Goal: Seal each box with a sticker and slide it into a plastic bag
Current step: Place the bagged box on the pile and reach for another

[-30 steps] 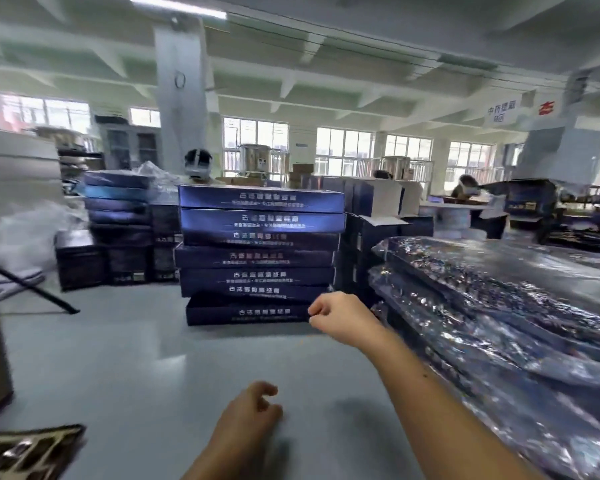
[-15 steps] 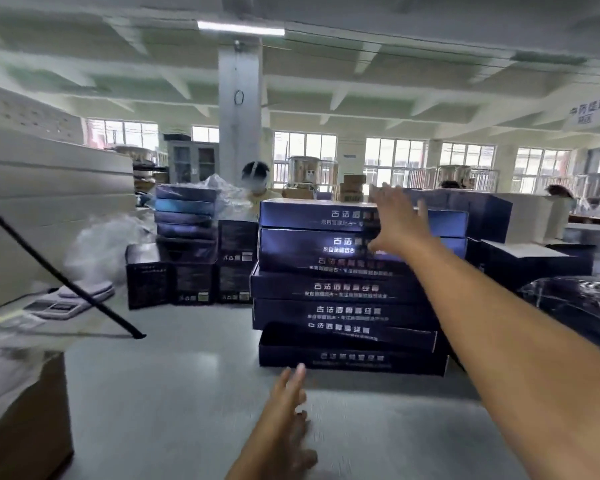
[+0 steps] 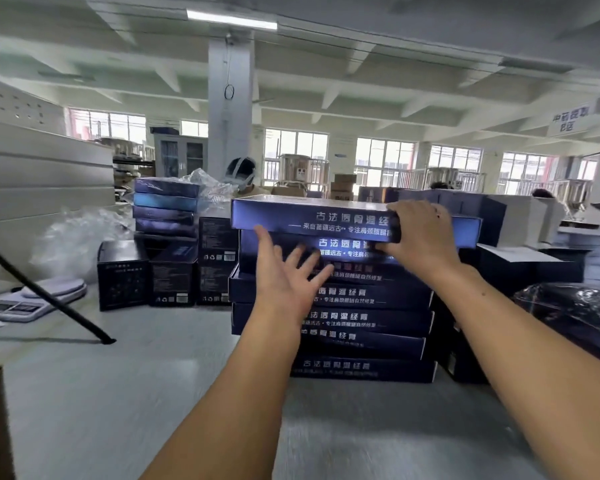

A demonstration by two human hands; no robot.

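Top box: frame centre, atop the stack, long axis left to right, printed long side facing the camera.
Stack: seven flat boxes, perhaps, lower ones partly hidden; dark blue glossy cardboard, white lettering.
Right hand: curled round the top box's near edge, right of centre.
Left hand: released, fingers spread, in front of the stack, holding nothing.
Tabletop: smooth, grey, under the stack.

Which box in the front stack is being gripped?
The top box: the right hand grips its front edge. The boxes below have no hand round them; the left hand is open in front of them.
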